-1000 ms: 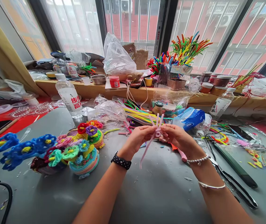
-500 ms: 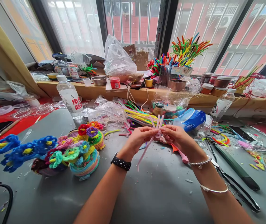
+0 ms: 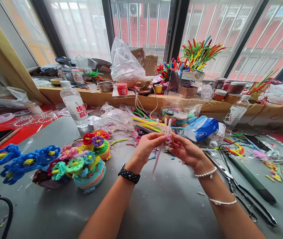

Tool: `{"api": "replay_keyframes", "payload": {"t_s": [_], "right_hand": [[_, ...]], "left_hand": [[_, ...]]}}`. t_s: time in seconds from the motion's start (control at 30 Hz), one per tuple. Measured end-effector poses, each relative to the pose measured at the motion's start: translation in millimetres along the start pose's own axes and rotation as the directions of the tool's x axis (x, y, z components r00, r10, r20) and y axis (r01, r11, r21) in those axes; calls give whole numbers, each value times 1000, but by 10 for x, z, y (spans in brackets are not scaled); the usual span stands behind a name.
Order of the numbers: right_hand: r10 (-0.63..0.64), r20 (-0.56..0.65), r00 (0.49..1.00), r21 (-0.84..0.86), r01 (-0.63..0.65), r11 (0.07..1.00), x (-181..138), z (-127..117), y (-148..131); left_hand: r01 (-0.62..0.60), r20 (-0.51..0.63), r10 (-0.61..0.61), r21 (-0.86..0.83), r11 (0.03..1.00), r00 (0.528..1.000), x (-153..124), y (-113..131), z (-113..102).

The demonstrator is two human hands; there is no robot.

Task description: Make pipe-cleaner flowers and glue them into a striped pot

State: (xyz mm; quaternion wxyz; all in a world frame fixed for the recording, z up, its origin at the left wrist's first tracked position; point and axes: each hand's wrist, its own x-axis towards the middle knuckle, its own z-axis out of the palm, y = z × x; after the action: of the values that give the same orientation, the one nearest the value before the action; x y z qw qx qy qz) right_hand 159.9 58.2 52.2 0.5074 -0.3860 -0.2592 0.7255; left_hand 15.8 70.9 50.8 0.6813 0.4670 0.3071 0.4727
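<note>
A small bundle of pale pink pipe cleaners (image 3: pixel 166 127) is held up over the table between my hands, with several ends pointing up and one long end hanging down. At its middle is a small curled loop (image 3: pixel 168 140). My left hand (image 3: pixel 147 146) pinches the bundle from the left between thumb and fingers. From the right, my right hand (image 3: pixel 187 149) has thumb and fingertips closed on the loop. Left of my hands stand pipe-cleaner flowers (image 3: pixel 75 163) in round, colourful pots, beside blue flowers (image 3: pixel 29 161) leaning left.
Black-handled scissors (image 3: pixel 252 196) and a long dark green case (image 3: pixel 252 179) lie right of my right arm. Behind my hands are loose pipe cleaners (image 3: pixel 143 124), a blue tissue pack (image 3: pixel 201 127) and a glass jar (image 3: pixel 168 114). A water bottle (image 3: pixel 74 104) stands at left.
My right hand and forearm have shifted slightly left, uncovering more of the scissors. The bundle's upper ends moved left, its hanging end right. The orange and pink piece under my right hand no longer shows.
</note>
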Motion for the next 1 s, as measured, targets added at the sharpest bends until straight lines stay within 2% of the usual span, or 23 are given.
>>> {"api": "replay_keyframes", "payload": {"t_s": [0.17, 0.27, 0.33, 0.43, 0.5, 0.6, 0.8, 0.9, 1.0], "right_hand": [[-60, 10, 998, -30, 61, 998, 3, 30, 29], [-276, 58, 959, -210, 282, 936, -18, 17, 1], [-464, 128, 876, -403, 474, 783, -43, -5, -41], [-645, 315, 697, -639, 658, 399, -86, -35, -104], [-671, 437, 600, -700, 694, 165, -112, -44, -128], [-655, 545, 524, -725, 686, -54, -148, -41, -143], [-626, 658, 419, -706, 631, -320, -199, -38, -157], [-595, 696, 402, -685, 621, -381, -199, -48, -146], [-583, 703, 407, -684, 610, -399, -182, -57, -122]], "left_hand": [[37, 26, -36, -61, 997, 999, -1, 24, -43], [107, 72, -99, -126, 986, 992, 10, 23, -67], [162, 103, -146, -163, 973, 984, 15, 24, -75], [219, 132, -194, -208, 953, 972, 9, 37, -71], [251, 144, -223, -223, 942, 964, -1, 51, -62], [284, 152, -255, -224, 932, 955, -11, 67, -49], [303, 161, -273, -211, 929, 948, -13, 71, -42], [297, 171, -265, -204, 933, 949, -9, 59, -52], [270, 158, -243, -175, 947, 957, -4, 42, -63]]}}
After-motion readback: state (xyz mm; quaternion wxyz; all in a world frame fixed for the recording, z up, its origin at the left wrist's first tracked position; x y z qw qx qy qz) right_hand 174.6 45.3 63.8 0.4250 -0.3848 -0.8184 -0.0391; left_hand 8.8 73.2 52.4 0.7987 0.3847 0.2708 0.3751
